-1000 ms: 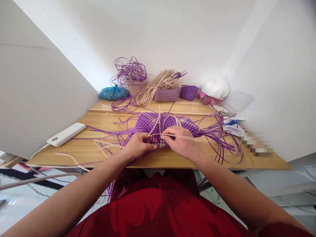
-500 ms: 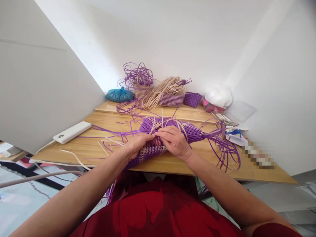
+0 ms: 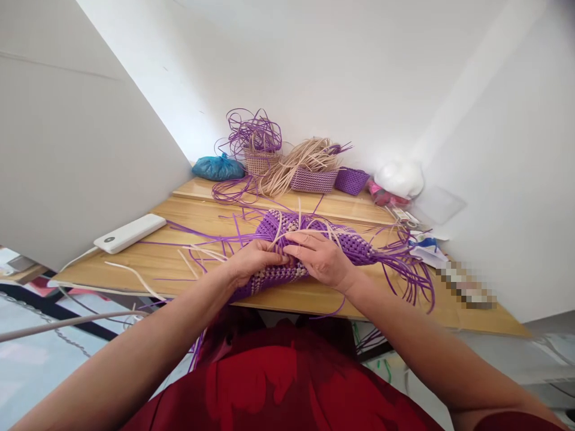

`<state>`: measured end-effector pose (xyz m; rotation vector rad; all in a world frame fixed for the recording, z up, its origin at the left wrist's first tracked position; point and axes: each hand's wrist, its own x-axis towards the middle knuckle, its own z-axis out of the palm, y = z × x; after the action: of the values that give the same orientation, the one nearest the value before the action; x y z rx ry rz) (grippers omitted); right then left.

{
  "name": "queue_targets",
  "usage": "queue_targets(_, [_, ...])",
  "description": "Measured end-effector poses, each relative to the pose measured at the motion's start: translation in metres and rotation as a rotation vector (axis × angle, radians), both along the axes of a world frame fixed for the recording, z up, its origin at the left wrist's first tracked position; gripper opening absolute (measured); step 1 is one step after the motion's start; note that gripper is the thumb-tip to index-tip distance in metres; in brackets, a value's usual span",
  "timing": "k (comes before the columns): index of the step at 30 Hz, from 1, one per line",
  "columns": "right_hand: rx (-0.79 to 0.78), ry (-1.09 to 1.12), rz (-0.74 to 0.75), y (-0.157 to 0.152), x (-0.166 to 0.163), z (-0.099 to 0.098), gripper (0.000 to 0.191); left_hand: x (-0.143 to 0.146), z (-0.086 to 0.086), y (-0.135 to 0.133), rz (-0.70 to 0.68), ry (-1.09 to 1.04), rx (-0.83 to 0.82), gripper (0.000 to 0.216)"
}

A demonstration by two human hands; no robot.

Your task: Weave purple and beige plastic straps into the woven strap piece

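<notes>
A purple and beige woven piece of plastic strips (image 3: 354, 244), perhaps a basket, lies on the table in front of me. Loose purple strips (image 3: 406, 272) fan out from its right end, and a few beige strips stick up from its middle. My left hand (image 3: 252, 261) grips its left part, with the thumb pressed in near the centre. From the right, my right hand (image 3: 326, 260) reaches over the same spot, its fingers bent onto the strips and a thin beige strip at the index finger. The fingertips partly hide the weave there.
Along the back stand a beige basket (image 3: 260, 163), a striped basket (image 3: 314, 181) with beige strips, a small purple basket (image 3: 351, 181), a blue bag (image 3: 218, 168) and a white bag (image 3: 399, 178). A white power bank (image 3: 130, 233) lies at left.
The fingertips, pressed together before, are now slightly apart. My left thumb has moved lower, and a beige strip now crosses above my right fingers. The view has shifted slightly.
</notes>
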<state>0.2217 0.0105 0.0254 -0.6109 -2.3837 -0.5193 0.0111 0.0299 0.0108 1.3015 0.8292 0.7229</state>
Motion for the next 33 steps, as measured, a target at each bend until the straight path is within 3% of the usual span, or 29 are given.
queue_targets(5, [0.158,-0.08,-0.001,-0.009,0.011,0.016,0.023,0.0,-0.002,0.0,0.036,0.035,0.009,0.031])
queue_targets(8, [0.118,-0.142,-0.06,-0.027,0.012,0.023,0.025,0.001,-0.003,0.0,0.068,0.068,0.057,0.032])
queue_targets(13, [-0.21,-0.22,-0.609,-0.05,-0.008,0.019,0.033,0.004,-0.004,-0.008,0.09,0.215,0.338,0.032])
queue_targets(17, [-0.557,-0.166,-0.783,-0.06,-0.026,0.016,0.038,0.002,-0.008,-0.014,0.225,0.414,0.551,0.032])
queue_targets(21, [-0.89,0.182,-0.6,-0.07,-0.033,0.0,0.05,0.001,-0.014,-0.012,0.312,0.45,0.586,0.035])
queue_targets(25, [-1.347,0.689,-0.361,-0.07,-0.042,-0.025,0.055,0.0,-0.009,-0.012,0.258,0.431,0.543,0.038])
queue_targets(29, [-1.461,0.937,-0.284,-0.062,-0.051,-0.042,0.055,-0.005,0.002,-0.013,0.149,0.521,0.474,0.043])
queue_targets(33, [-1.509,1.057,-0.185,-0.057,-0.054,-0.051,0.058,-0.007,0.004,-0.012,0.014,0.51,0.403,0.033])
